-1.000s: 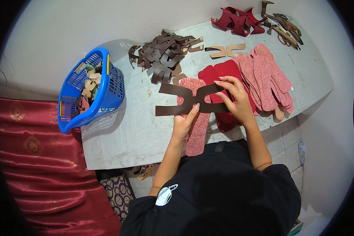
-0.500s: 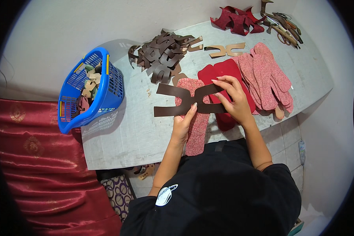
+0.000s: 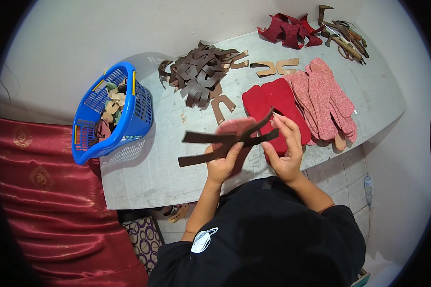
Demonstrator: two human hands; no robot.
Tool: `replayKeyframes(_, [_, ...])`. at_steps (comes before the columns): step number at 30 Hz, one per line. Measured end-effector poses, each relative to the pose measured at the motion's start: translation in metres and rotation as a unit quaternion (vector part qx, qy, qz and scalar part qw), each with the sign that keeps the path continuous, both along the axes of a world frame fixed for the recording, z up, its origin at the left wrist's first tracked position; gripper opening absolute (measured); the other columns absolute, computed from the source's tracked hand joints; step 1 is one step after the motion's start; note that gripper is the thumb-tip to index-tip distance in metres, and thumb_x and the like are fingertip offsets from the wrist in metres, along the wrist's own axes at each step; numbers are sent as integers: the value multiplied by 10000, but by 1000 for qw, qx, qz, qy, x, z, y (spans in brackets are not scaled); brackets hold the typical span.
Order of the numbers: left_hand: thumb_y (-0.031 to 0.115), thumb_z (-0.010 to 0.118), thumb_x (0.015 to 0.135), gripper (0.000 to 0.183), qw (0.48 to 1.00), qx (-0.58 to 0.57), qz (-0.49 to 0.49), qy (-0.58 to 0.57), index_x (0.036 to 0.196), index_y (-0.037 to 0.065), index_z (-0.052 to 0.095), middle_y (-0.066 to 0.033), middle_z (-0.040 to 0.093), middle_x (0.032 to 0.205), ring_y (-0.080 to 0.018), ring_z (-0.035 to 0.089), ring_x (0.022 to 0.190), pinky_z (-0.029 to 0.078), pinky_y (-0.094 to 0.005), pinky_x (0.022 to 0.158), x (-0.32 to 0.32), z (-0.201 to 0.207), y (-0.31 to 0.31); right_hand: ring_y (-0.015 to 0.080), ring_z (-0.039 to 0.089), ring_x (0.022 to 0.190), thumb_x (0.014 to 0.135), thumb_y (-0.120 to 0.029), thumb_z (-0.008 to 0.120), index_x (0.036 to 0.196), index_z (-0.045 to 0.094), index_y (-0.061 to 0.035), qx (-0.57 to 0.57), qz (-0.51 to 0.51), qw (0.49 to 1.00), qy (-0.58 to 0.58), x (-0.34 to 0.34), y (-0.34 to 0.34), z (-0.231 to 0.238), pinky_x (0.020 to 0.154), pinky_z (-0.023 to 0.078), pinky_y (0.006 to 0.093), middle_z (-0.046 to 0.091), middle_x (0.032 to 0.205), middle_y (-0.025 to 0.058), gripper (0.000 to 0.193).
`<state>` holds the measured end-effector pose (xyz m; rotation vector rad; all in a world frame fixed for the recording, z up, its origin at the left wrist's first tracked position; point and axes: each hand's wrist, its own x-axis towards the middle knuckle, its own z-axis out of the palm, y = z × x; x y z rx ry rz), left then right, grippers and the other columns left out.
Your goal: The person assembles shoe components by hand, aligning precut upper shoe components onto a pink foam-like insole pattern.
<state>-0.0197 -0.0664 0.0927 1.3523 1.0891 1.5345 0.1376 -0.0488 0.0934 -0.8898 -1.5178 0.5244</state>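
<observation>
My left hand grips a dark brown H-shaped sandal strap together with a pink patterned insole. Its thumb presses on the strap's narrow middle, and the insole lies behind the strap, partly hidden. At the strap's right end, my right hand is open, fingers and thumb apart around the two leg ends. Its fingertips are at the upper leg, which curves upward; whether they touch it I cannot tell. Just beyond this hand, red padded insoles lie on the table.
On the grey table are a heap of brown straps, a tan strap piece, pink insoles, red cut pieces and hand tools. A blue basket of scraps stands at left, beside a red cloth.
The strap and insole have tilted and dropped slightly toward me, and the strap's right legs now bend upward. My right hand has turned and moved a little lower; its fingers have straightened.
</observation>
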Motion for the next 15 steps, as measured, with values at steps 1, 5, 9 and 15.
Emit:
replayKeyframes(1, [8, 606, 783, 179, 999, -2, -32, -26, 957, -14, 568, -59, 601, 904, -132, 556, 829, 445, -273, 770, 3, 4, 2, 281, 477, 1065, 688, -63, 691, 1173, 473, 18, -9, 4, 1000, 27, -1, -2, 0, 922, 357, 345, 475, 1156, 166, 537])
replayKeyframes(5, [52, 721, 642, 251, 980, 134, -45, 137, 869, 20, 619, -131, 627, 869, -209, 607, 788, 478, -285, 704, -12, -10, 9, 278, 469, 1080, 681, -79, 702, 1191, 457, 23, -5, 3, 999, 32, -1, -5, 0, 920, 363, 340, 464, 1177, 171, 575])
replayKeyframes(9, [128, 724, 621, 272, 975, 143, -107, 133, 855, 27, 629, -118, 631, 849, -210, 609, 752, 461, -298, 686, -26, -6, 10, 277, 487, 1058, 657, -79, 714, 1163, 484, 31, 2, 113, 992, 59, 8, -4, -4, 894, 382, 336, 492, 1155, 169, 566])
replayKeyframes(15, [225, 672, 604, 277, 949, 214, -160, 170, 821, 56, 644, -84, 637, 794, -208, 602, 713, 412, -312, 667, -29, 15, 7, 261, 530, 981, 664, -136, 718, 1066, 559, 15, 43, 231, 969, 73, 21, -3, -5, 834, 401, 365, 556, 1083, 152, 459])
